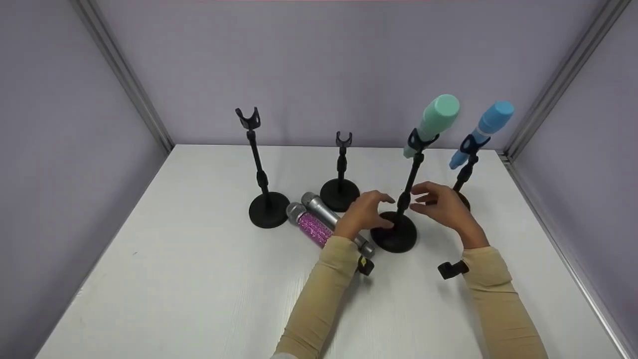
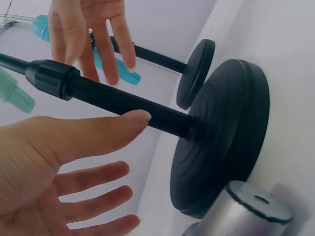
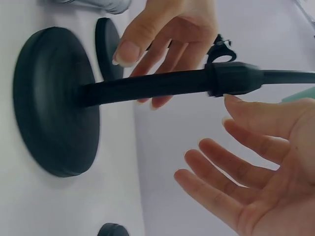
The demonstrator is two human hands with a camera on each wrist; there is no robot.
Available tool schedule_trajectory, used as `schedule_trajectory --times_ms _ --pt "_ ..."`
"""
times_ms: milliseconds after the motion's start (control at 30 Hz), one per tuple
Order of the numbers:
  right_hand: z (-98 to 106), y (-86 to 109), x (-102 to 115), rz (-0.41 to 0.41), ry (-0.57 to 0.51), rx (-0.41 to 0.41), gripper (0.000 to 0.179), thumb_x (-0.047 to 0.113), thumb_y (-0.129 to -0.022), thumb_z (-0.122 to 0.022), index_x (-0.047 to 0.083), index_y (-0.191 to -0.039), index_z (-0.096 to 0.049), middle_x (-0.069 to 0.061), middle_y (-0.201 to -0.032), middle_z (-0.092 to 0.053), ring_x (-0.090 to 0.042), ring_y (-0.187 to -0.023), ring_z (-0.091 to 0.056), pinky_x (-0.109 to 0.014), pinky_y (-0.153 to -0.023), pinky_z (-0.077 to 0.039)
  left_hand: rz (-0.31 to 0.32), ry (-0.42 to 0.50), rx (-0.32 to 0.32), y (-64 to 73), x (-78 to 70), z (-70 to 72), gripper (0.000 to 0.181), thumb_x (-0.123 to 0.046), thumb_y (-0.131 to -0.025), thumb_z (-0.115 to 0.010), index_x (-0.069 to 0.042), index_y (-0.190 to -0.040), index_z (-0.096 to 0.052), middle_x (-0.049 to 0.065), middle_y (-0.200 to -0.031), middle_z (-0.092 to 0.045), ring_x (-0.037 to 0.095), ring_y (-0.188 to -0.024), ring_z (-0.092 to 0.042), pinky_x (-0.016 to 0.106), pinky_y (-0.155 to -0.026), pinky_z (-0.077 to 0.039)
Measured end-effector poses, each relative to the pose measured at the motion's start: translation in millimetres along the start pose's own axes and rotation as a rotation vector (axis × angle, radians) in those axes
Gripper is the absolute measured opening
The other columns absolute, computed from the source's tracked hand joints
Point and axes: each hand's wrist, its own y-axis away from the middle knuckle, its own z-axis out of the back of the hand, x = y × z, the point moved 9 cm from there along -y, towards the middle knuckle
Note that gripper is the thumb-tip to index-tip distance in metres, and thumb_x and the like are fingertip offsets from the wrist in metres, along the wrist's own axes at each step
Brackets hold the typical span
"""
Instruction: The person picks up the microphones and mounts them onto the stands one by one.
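A black desktop microphone stand [image 1: 395, 233] stands upright on the table, with a mint-green microphone [image 1: 437, 118] tilted in its clip. On the left side of its pole is my left hand [image 1: 368, 215], fingers spread and thumb beside the lower pole [image 2: 167, 118]. From the other side comes my right hand [image 1: 441, 207]; its thumb tip is right at the ribbed collar [image 3: 235, 78], the other fingers apart from the pole. Neither hand is wrapped round the stand. Under my left wrist lie a purple glitter microphone [image 1: 314, 228] and a silver microphone [image 1: 323, 212], both partly hidden.
Behind my right hand, a blue microphone [image 1: 491, 122] sits in another black stand [image 1: 465, 172]. Two stands hold no microphone: a tall one [image 1: 269, 209] at left and a short one [image 1: 340, 194] at the middle back. Grey-lilac walls [image 1: 299, 75] enclose the white table [image 1: 199, 279].
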Motion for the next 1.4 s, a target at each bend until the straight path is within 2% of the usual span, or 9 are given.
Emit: schedule_trajectory --times_ms 300,600,800,967,1267,1400 --pt "-25.9 5.2 -22.9 -0.072 0.04 0.105 0.05 0.01 -0.09 -0.077 -0.005 -0.135 -0.06 -0.03 -0.137 -0.061 -0.05 -0.123 -0.063 -0.059 -0.101 -0.053 0.043 0.023 0.066 0.5 9.0 -12.1 0.063 -0.008 -0.077 -0.088 -0.013 -0.136 -0.067 0.01 -0.141 -0.064 0.025 -0.13 -0.06 0.037 -0.113 -0.047" --pt "-38.9 8.0 -37.8 -0.106 0.067 0.135 0.054 0.013 -0.089 -0.079 -0.004 -0.137 -0.059 -0.029 -0.14 -0.061 -0.049 -0.126 -0.061 -0.058 -0.101 -0.053 0.069 0.028 0.106 1.9 10.4 -20.2 0.063 -0.006 -0.075 -0.088 -0.013 -0.135 -0.067 0.007 -0.141 -0.065 0.024 -0.131 -0.059 0.035 -0.114 -0.045" --pt "-46.9 10.7 -42.3 -0.103 0.076 0.178 0.055 0.014 -0.086 -0.082 -0.001 -0.134 -0.062 -0.027 -0.14 -0.061 -0.049 -0.125 -0.061 -0.059 -0.101 -0.054 0.067 0.042 0.132 1.4 10.9 -23.2 0.059 -0.004 -0.075 -0.089 -0.013 -0.13 -0.071 0.006 -0.137 -0.069 0.024 -0.127 -0.063 0.034 -0.111 -0.049" --pt "-52.2 12.5 -44.1 -0.093 0.081 0.207 0.06 0.016 -0.082 -0.086 0.0 -0.135 -0.062 -0.026 -0.141 -0.061 -0.049 -0.125 -0.061 -0.058 -0.099 -0.054 0.077 0.063 0.146 1.8 12.1 -24.1 0.057 -0.002 -0.074 -0.089 -0.012 -0.128 -0.073 0.006 -0.132 -0.072 0.023 -0.122 -0.066 0.032 -0.106 -0.052" --pt "-56.2 15.2 -44.3 -0.096 0.068 0.221 0.064 0.018 -0.08 -0.088 -0.001 -0.135 -0.062 -0.026 -0.14 -0.062 -0.049 -0.126 -0.06 -0.058 -0.101 -0.053 0.143 0.059 0.165 5.0 15.0 -22.8 0.061 -0.002 -0.074 -0.09 -0.015 -0.13 -0.072 0.006 -0.135 -0.07 0.022 -0.123 -0.065 0.035 -0.107 -0.052" --pt "-57.5 15.3 -47.8 -0.124 0.082 0.219 0.068 0.02 -0.08 -0.089 -0.001 -0.137 -0.06 -0.027 -0.141 -0.061 -0.048 -0.127 -0.059 -0.059 -0.103 -0.051 0.163 0.055 0.16 5.5 15.9 -20.9 0.062 -0.002 -0.072 -0.09 -0.016 -0.13 -0.072 0.005 -0.135 -0.07 0.022 -0.122 -0.065 0.035 -0.106 -0.052"
